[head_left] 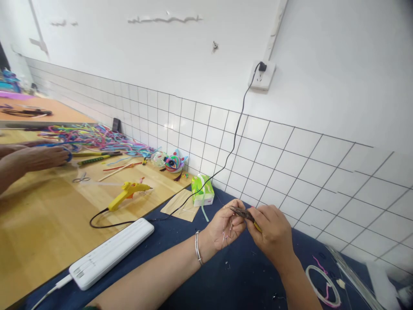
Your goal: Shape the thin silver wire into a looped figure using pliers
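Observation:
My left hand (222, 228), with a silver bangle at its wrist, is turned palm up over the dark blue table. Its fingers curl around several thin wire pieces (227, 232), which lie across the palm. In my right hand (272, 230) is a pair of pliers (242, 213) with dark metal jaws and yellow handles. The jaws meet the left fingertips; whatever sits between them is too small to make out. Fingers of the right hand wrap round the handles and hide most of them.
A white power strip (111, 254) lies left of my forearm. Beyond it are a yellow glue gun (129, 193), scissors (81, 178), a green tissue pack (202, 189) and many pipe cleaners (97, 137). Another person's hands (41, 157) work at the left. A white ring (322, 284) lies at right.

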`<action>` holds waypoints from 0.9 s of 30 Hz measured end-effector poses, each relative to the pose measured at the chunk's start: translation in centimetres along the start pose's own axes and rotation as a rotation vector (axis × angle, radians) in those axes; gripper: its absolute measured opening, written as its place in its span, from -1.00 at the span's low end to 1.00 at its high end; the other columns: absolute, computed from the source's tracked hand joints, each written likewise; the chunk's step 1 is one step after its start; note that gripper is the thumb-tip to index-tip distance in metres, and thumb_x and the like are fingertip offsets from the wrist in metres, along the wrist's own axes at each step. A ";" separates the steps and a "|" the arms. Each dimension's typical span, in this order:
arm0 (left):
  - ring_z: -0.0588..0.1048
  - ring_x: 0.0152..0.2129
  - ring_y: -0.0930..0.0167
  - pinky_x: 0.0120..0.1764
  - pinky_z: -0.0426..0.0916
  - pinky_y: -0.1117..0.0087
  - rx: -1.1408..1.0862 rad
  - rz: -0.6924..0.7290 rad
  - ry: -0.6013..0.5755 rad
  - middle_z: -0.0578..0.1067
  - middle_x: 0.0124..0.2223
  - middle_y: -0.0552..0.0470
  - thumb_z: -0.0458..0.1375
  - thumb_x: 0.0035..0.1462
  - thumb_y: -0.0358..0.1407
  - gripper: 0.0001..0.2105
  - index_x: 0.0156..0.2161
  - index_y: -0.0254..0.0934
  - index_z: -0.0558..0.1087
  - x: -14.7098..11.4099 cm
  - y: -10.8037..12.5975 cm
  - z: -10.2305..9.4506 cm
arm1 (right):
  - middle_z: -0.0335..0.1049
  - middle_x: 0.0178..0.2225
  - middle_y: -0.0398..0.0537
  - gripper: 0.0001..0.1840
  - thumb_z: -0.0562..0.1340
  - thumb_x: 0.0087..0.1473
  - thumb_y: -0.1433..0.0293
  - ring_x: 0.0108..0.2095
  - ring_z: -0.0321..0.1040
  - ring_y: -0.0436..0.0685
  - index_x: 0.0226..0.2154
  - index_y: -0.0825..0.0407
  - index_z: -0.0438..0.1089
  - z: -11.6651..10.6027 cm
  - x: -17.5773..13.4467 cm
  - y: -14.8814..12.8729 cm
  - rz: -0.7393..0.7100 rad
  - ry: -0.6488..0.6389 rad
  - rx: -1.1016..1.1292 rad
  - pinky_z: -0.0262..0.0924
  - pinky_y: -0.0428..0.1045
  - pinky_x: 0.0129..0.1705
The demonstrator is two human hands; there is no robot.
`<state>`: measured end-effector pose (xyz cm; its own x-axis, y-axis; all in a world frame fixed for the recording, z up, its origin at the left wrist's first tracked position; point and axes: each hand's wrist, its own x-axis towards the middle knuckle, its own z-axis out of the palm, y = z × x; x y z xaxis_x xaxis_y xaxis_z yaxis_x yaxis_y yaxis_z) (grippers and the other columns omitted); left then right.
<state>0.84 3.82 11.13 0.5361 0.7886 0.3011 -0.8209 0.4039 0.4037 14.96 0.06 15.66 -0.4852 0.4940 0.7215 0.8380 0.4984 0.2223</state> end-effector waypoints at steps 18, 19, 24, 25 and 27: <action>0.02 -0.75 0.65 -0.69 -0.04 0.64 0.114 0.089 0.043 0.08 -0.58 0.19 0.08 0.05 -0.40 -0.91 -0.44 -0.31 0.23 0.4 0.6 0.2 | 0.29 -0.44 -0.04 -0.79 0.13 0.04 0.38 -0.39 0.12 0.09 -0.22 0.01 0.36 0.1 -0.2 -1.1 -0.029 0.049 -0.200 0.00 0.03 -0.32; 0.02 -0.75 0.65 -0.69 -0.04 0.64 0.126 0.100 0.051 0.07 -0.59 0.19 0.08 0.05 -0.41 -0.91 -0.43 -0.31 0.23 0.4 0.7 0.1 | 0.30 -0.44 -0.04 -0.78 0.13 0.04 0.38 -0.40 0.12 0.09 -0.21 0.01 0.35 0.1 -0.2 -1.2 -0.037 0.049 -0.226 -0.01 0.03 -0.33; 0.04 -0.75 0.63 -0.70 -0.06 0.62 0.208 0.146 0.078 0.07 -0.60 0.19 0.05 0.10 -0.30 -0.86 -0.43 -0.30 0.22 0.5 0.7 -0.3 | 0.32 -0.44 -0.05 -0.78 0.14 0.03 0.40 -0.41 0.12 0.09 -0.21 0.01 0.35 -0.5 -0.1 -1.8 -0.058 0.033 -0.318 -0.05 0.03 -0.37; 0.04 -0.75 0.63 -0.70 -0.06 0.61 0.230 0.150 0.086 0.08 -0.60 0.20 0.05 0.09 -0.28 -0.86 -0.42 -0.30 0.22 0.5 0.6 -0.3 | 0.32 -0.44 -0.05 -0.78 0.14 0.03 0.40 -0.42 0.12 0.09 -0.21 0.01 0.35 -0.6 0.0 -2.0 -0.062 0.030 -0.330 -0.05 0.03 -0.37; 0.04 -0.75 0.63 -0.69 -0.05 0.61 0.277 0.171 0.105 0.10 -0.59 0.20 0.09 0.06 -0.28 -0.85 -0.42 -0.30 0.23 0.6 0.7 -0.5 | 0.32 -0.43 -0.05 -0.78 0.14 0.04 0.41 -0.41 0.12 0.09 -0.20 0.01 0.35 -0.8 0.2 -2.1 -0.059 0.018 -0.336 -0.06 0.03 -0.37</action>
<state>0.47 4.84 11.15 0.3601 0.8835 0.2996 -0.8046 0.1316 0.5790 13.33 -1.49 15.86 -0.5333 0.4573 0.7117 0.8455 0.2614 0.4656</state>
